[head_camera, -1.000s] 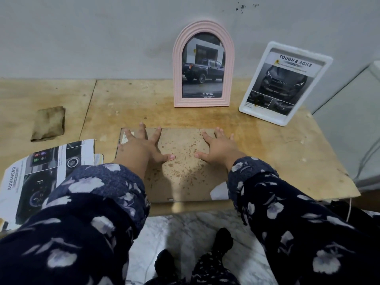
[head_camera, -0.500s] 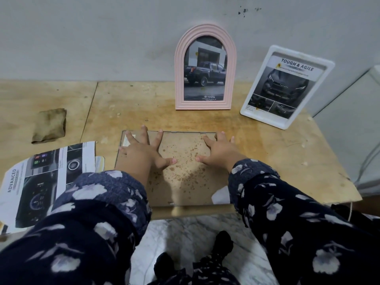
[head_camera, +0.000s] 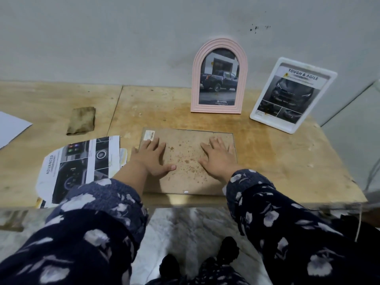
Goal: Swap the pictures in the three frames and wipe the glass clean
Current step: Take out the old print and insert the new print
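My left hand (head_camera: 151, 156) and right hand (head_camera: 219, 158) lie flat, fingers straight and spread, pressing on the spotted backing board (head_camera: 186, 161) at centre frame; neither grips anything. Compared with the earlier frame, both hands stay on the board and sit slightly farther apart, toward its side edges. The board lies face down on the table (head_camera: 277, 161). The pink arched frame (head_camera: 219, 76) and white frame (head_camera: 293, 94) stand upright at upper right, unchanged. The loose printed picture (head_camera: 80, 165) lies at left, the cloth (head_camera: 81, 120) above it.
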`<control>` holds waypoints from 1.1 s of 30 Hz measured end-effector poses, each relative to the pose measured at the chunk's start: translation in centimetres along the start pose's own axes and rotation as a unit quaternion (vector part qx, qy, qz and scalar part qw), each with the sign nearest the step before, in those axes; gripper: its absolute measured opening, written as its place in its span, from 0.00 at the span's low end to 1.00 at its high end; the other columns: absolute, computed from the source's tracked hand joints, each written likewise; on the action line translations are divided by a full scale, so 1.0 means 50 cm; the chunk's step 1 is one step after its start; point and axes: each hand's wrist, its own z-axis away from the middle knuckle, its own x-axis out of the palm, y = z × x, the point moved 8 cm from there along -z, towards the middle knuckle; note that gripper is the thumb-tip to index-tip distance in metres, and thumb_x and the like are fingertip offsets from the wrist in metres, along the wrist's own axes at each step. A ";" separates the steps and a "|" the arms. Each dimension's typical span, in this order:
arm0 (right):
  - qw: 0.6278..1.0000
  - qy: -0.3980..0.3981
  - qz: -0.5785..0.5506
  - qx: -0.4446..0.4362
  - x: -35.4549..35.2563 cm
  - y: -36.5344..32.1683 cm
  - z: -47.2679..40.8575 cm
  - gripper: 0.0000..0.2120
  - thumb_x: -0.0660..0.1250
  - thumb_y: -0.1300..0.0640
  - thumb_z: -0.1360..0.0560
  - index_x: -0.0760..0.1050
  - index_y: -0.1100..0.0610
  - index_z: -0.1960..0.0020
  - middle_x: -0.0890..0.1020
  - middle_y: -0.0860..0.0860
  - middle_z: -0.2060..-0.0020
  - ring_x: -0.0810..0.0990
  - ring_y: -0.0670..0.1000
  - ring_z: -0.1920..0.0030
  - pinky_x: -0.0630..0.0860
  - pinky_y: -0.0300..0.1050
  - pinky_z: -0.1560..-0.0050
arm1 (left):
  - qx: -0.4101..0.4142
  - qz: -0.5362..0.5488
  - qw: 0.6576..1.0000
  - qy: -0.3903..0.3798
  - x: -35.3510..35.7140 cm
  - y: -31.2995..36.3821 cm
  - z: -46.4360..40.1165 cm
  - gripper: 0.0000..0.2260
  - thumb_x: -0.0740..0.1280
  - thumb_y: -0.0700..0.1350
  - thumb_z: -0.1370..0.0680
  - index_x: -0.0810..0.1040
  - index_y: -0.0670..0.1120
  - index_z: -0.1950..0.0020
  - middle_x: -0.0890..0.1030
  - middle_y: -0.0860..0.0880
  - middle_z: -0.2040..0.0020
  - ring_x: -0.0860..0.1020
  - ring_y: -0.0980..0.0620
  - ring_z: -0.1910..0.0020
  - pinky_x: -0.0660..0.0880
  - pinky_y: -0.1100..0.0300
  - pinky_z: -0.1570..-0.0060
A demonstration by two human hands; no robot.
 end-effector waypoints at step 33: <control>0.997 -0.045 0.007 -0.064 0.010 -0.176 -0.167 0.33 0.54 0.40 0.21 0.46 0.49 0.22 0.50 0.57 0.25 0.47 0.62 0.25 0.54 0.60 0.27 | -0.019 -0.060 0.998 -0.002 -0.073 -0.070 -0.079 0.43 0.64 0.68 0.28 0.47 0.53 0.21 0.49 0.46 0.21 0.53 0.45 0.23 0.56 0.46 0.27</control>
